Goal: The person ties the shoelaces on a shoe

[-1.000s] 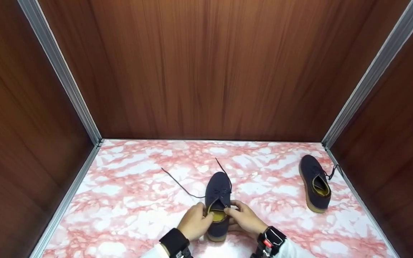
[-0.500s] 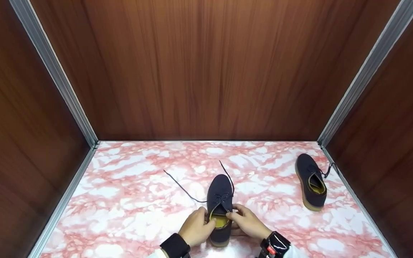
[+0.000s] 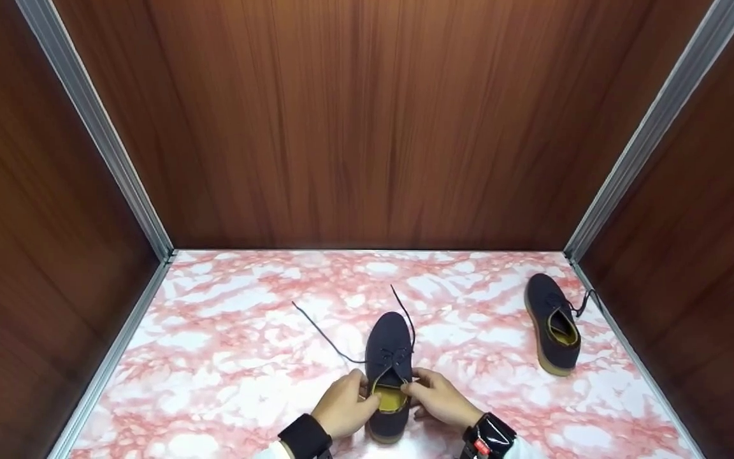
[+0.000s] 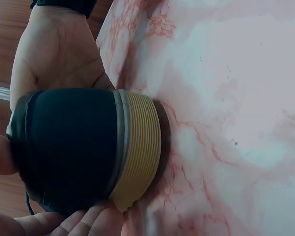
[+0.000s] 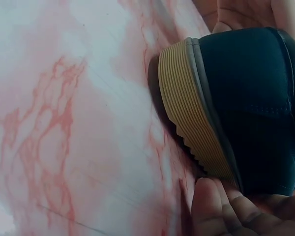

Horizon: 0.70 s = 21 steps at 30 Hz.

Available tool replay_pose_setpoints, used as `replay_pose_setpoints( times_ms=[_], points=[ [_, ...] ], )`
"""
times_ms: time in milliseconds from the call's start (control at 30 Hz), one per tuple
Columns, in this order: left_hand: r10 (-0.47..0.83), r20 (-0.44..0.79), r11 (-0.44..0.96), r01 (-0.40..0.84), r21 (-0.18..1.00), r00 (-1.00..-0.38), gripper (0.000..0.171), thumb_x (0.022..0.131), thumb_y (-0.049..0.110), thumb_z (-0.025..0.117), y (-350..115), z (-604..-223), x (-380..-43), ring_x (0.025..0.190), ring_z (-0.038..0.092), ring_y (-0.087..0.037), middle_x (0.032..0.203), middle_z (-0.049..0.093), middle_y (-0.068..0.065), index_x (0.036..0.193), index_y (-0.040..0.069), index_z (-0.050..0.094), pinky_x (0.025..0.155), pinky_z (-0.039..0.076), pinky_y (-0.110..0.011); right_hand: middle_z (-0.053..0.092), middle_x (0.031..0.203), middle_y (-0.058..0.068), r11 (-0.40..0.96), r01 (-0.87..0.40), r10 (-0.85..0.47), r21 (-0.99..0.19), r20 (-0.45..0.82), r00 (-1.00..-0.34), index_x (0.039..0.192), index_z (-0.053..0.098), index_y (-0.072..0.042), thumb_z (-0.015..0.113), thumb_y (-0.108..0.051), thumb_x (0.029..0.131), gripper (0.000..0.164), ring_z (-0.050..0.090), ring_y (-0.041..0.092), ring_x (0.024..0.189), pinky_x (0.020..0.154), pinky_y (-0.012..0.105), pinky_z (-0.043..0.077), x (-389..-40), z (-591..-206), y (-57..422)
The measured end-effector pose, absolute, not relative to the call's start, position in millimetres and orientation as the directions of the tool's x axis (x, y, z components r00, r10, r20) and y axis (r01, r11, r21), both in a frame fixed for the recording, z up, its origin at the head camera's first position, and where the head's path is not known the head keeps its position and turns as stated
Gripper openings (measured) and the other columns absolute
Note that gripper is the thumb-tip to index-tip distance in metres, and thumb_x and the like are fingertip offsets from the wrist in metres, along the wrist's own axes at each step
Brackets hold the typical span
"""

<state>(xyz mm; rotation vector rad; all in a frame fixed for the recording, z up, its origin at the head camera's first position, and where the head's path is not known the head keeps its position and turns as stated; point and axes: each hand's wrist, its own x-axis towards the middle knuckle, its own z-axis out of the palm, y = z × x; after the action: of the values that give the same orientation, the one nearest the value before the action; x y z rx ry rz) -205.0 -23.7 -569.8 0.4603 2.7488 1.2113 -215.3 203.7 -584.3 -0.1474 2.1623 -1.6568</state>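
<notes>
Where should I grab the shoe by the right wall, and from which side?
Probably the heel, reached from the near left with the right hand once it lets go of the middle shoe. That shoe stands sole-down, heel nearest, opening up, while its laces trail off the other side toward the right wall.

Shoe [image 3: 389, 366]: dark navy upper, yellow lining, ribbed tan sole | Laces [image 3: 322, 333]: untied, ends spread ahead of fingers | Pose: upright, toe forward | Position: collar gripped between left hand [image 3: 345, 404] and right hand [image 3: 441, 398] fingers
</notes>
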Motion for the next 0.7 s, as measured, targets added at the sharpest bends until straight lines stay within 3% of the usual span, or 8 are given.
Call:
replay_pose_setpoints(
  times_ms=[167,300,433,600,700],
  points=[
    [0.348,0.018,0.624,0.246,0.742,-0.937,0.030,0.092,0.043,0.058,-31.9,-570.8,-214.3,0.074,0.061,-0.007,0.084,0.067,0.003,0.093,0.014,0.060,0.066,0.048,-0.026,0.070,0.106,0.015,0.213,0.241,-0.371,-0.947,-0.306,-0.877,0.136,0.047,-0.001,0.056,-0.039,0.095,0.056,0.070,0.019,0.080,0.064,0.036,0.058,-219.6,-583.9,211.8],
    [0.354,-0.005,0.608,0.226,0.761,-0.935,0.029,0.096,0.045,0.052,-38.5,-570.8,-221.8,0.061,0.057,-0.005,0.072,0.064,0.006,0.086,0.018,0.060,0.058,0.046,-0.024,0.069,0.114,0.016,0.142,0.313,-0.370,-0.939,-0.344,-0.863,0.134,0.049,-0.003,0.050,-0.050,0.096,0.060,0.071,0.022,0.087,0.071,0.037,0.058,-225.2,-585.5,219.3],
    [0.356,-0.045,0.574,0.181,0.798,-0.933,0.034,0.099,0.040,0.048,-42.7,-571.7,-231.4,0.048,0.054,-0.008,0.062,0.062,0.002,0.080,0.014,0.059,0.052,0.046,-0.025,0.067,0.119,0.016,0.067,0.372,-0.328,-0.926,-0.373,-0.868,0.136,0.045,-0.001,0.048,-0.054,0.096,0.067,0.071,0.023,0.092,0.079,0.040,0.058,-233.7,-588.0,224.0],
    [0.372,-0.113,0.480,0.087,0.873,-0.921,0.038,0.102,0.027,0.044,-42.2,-578.1,-245.9,0.063,0.065,-0.018,0.076,0.068,-0.013,0.086,-0.002,0.063,0.061,0.055,-0.030,0.067,0.114,0.016,-0.044,0.392,-0.242,-0.919,-0.371,-0.897,0.135,0.042,0.005,0.053,-0.054,0.093,0.073,0.071,0.022,0.091,0.082,0.040,0.058,-249.2,-593.0,219.6],
    [0.386,-0.183,0.355,-0.038,0.934,-0.904,0.036,0.102,0.024,0.043,-38.9,-582.7,-252.9,0.075,0.070,-0.028,0.087,0.069,-0.020,0.097,-0.006,0.062,0.066,0.060,-0.039,0.070,0.102,0.012,-0.068,0.366,-0.178,-0.928,-0.349,-0.920,0.130,0.047,0.006,0.055,-0.046,0.095,0.064,0.071,0.019,0.086,0.080,0.037,0.059,-257.6,-596.9,213.0]
  ],
)
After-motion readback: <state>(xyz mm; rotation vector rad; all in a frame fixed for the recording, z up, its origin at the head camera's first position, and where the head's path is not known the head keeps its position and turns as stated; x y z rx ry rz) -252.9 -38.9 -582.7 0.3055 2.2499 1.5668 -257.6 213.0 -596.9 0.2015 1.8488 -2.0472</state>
